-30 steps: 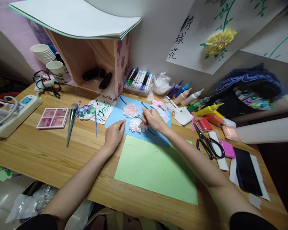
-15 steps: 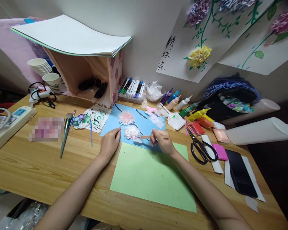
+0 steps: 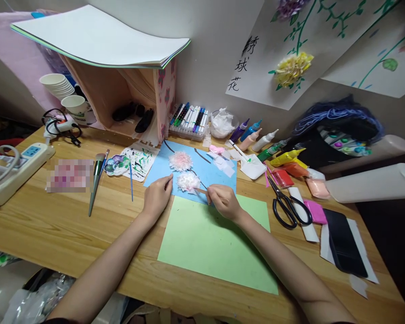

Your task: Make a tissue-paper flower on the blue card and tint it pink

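Observation:
A blue paper sheet lies on the wooden desk and carries two fluffy pink-white paper flowers, one behind the other, with dark drawn stems. My left hand rests on the sheet's front left edge, fingers curled and pressing it down. My right hand is closed in a pinch on a thin wooden stick whose tip points at the nearer flower. A light green sheet lies just in front of both hands.
Black scissors, glue and paint bottles and clay packets sit to the right. A marker tray stands behind. Brushes, a paint palette and a power strip lie left. A black phone rests at right.
My right hand drew back from over the flowers toward the blue sheet's front edge, still holding the stick. The left hand stayed on the sheet. The head camera shifted.

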A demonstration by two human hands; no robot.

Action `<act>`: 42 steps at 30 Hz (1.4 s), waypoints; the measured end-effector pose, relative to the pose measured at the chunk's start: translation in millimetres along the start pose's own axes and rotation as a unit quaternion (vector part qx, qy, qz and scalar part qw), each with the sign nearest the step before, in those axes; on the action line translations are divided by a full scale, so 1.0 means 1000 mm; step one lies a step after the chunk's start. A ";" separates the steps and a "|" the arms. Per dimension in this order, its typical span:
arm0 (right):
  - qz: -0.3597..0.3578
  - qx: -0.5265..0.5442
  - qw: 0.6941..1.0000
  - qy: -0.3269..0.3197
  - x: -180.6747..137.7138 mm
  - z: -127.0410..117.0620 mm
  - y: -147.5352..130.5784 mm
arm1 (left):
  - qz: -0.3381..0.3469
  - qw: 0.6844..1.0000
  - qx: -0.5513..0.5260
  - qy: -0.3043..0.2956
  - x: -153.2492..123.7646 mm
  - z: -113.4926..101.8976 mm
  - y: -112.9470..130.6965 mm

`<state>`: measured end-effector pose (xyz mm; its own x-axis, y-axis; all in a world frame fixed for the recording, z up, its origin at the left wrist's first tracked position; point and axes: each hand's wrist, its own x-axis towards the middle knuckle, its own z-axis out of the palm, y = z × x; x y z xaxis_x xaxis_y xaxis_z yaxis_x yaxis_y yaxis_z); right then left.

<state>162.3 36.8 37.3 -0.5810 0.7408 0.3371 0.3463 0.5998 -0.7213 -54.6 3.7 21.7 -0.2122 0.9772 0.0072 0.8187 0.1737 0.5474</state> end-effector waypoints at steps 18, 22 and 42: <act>0.269 0.135 0.954 0.010 0.056 0.001 0.000 | 0.006 1.000 0.002 0.012 -0.001 0.002 -0.001; 0.297 0.216 0.930 -0.006 0.061 -0.005 0.011 | 0.009 1.000 -0.001 0.012 -0.001 0.002 -0.001; 0.218 0.146 0.964 0.039 0.028 -0.002 -0.005 | 0.004 1.000 0.001 0.012 -0.001 0.002 0.001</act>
<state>146.4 55.3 51.4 -0.3649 0.9311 -0.0007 0.3169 0.1235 -0.9404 -53.0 3.5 20.3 -0.2175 0.9755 0.0320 0.8216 0.1653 0.5456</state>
